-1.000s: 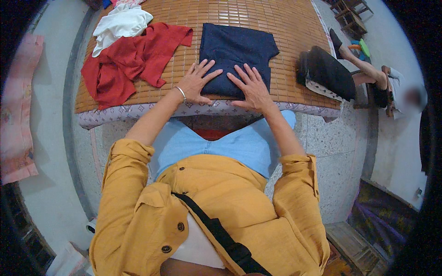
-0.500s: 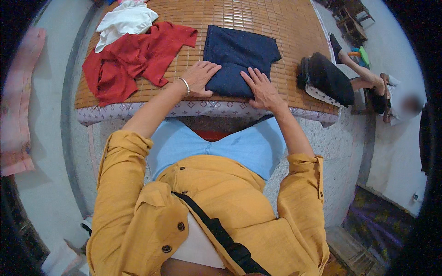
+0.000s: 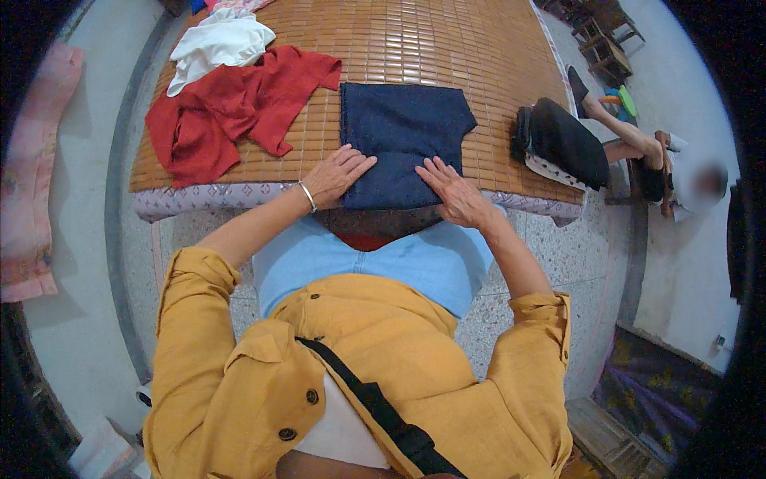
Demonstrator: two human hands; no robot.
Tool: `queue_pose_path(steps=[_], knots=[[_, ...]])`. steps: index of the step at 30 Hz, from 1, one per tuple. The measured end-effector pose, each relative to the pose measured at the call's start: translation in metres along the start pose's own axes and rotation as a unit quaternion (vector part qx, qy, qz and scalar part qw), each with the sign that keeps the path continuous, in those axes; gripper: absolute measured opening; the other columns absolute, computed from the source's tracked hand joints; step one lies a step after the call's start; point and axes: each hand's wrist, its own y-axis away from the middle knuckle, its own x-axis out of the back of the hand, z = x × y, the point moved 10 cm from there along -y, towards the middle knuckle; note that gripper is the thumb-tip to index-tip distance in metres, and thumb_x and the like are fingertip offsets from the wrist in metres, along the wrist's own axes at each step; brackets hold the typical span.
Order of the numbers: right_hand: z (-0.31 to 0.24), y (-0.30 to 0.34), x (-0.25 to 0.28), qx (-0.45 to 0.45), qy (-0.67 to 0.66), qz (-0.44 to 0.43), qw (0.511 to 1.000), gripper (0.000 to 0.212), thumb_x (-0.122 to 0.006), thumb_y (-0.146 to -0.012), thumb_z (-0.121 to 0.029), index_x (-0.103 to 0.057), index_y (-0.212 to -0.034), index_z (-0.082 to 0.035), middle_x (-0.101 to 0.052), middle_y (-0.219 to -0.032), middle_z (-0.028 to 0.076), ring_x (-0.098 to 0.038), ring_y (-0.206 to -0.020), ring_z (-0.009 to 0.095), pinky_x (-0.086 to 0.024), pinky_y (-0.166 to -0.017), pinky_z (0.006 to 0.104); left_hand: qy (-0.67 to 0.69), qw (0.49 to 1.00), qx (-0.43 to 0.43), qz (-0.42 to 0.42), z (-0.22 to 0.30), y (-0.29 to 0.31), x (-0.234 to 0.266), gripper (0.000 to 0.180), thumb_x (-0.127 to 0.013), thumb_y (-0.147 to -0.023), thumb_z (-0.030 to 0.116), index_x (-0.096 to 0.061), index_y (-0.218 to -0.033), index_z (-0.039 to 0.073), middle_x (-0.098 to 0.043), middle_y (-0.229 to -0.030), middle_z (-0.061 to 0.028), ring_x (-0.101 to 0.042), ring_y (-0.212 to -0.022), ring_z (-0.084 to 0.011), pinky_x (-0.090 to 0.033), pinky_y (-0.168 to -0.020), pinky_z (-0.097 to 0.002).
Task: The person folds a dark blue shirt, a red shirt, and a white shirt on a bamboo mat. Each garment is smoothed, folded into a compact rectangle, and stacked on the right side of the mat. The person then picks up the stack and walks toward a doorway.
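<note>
A navy folded garment [image 3: 403, 120] lies on the bamboo mat in front of me, its near edge reaching past the table's front edge. My left hand [image 3: 339, 177] rests on its near left side, fingers stretched over the cloth; a silver bangle circles that wrist. On the near right side, my right hand [image 3: 453, 191] lies with its fingers extended flat on the fabric. Both thumbs are by the near edge and hard to make out. To the left of the navy piece a red garment [image 3: 223, 112] is spread loosely, partly under a crumpled white cloth [image 3: 219, 48].
The bamboo mat [image 3: 415, 48] covers the table over a pale patterned cloth [image 3: 207, 201]. A stack of folded dark clothes [image 3: 562, 144] sits at the right edge. Beyond it, a person [image 3: 670, 160] is seated. Wooden stools [image 3: 602, 52] stand at the far right.
Both hands have drawn the navy garment toward me and slightly left, so its near edge now overhangs the table front. The red and white clothes stay in place.
</note>
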Motion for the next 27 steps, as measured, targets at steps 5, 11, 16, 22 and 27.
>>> queue_pose_path(steps=[5, 11, 16, 22, 27], knots=[[0.003, 0.013, 0.015, 0.056, -0.082, 0.012, 0.995, 0.100, -0.075, -0.059, -0.023, -0.019, -0.141, -0.010, -0.023, -0.144, 0.017, -0.023, -0.133, 0.031, -0.022, -0.108, 0.0435, 0.142, 0.989, 0.007, 0.041, -0.022, -0.001, -0.023, 0.063, -0.051, -0.071, -0.003, -0.036, -0.132, 0.005, -0.048, -0.112, -0.0151, -0.048, -0.105, -0.0301, -0.039, -0.096, -0.0363], [0.041, 0.025, -0.004, 0.052, 0.076, -0.052, 0.994, 0.100, -0.075, -0.060, -0.017, -0.018, -0.142, -0.015, -0.019, -0.147, 0.010, -0.019, -0.135, 0.024, -0.016, -0.110, 0.0444, 0.168, 0.984, 0.024, 0.054, -0.030, 0.000, -0.025, 0.057, -0.045, -0.076, -0.003, -0.041, -0.131, 0.008, -0.050, -0.115, -0.0141, -0.050, -0.106, -0.0306, -0.039, -0.095, -0.0359], [0.082, 0.016, -0.006, -0.007, -0.223, 0.176, 0.959, 0.063, -0.067, -0.070, -0.011, -0.043, -0.128, -0.010, -0.047, -0.128, 0.014, -0.044, -0.118, 0.027, -0.033, -0.099, 0.0402, 0.271, 0.956, 0.017, 0.110, -0.049, 0.001, -0.032, 0.045, -0.046, -0.082, 0.002, -0.047, -0.126, 0.008, -0.053, -0.117, -0.0135, -0.051, -0.106, -0.0254, -0.041, -0.093, -0.0345], [0.134, -0.006, 0.002, -0.235, -0.427, 0.328, 0.810, 0.040, -0.058, -0.085, -0.034, -0.057, -0.102, 0.002, -0.061, -0.092, 0.014, -0.056, -0.090, 0.022, -0.043, -0.083, 0.0321, 0.382, 0.792, 0.465, 0.101, -0.150, 0.016, -0.078, 0.047, -0.059, -0.082, 0.044, -0.062, -0.088, -0.003, -0.062, -0.073, -0.0131, -0.059, -0.073, -0.0221, -0.046, -0.071, -0.0336], [0.141, -0.011, 0.016, -0.355, -0.246, 0.365, 0.825, 0.046, -0.053, -0.085, -0.038, -0.056, -0.099, 0.005, -0.059, -0.089, 0.028, -0.056, -0.085, 0.042, -0.043, -0.075, 0.0451, 0.383, 0.767, 0.492, 0.148, -0.147, -0.002, -0.062, 0.053, -0.058, -0.081, 0.049, -0.063, -0.089, -0.003, -0.064, -0.080, -0.0107, -0.058, -0.072, -0.0191, -0.046, -0.069, -0.0323]])
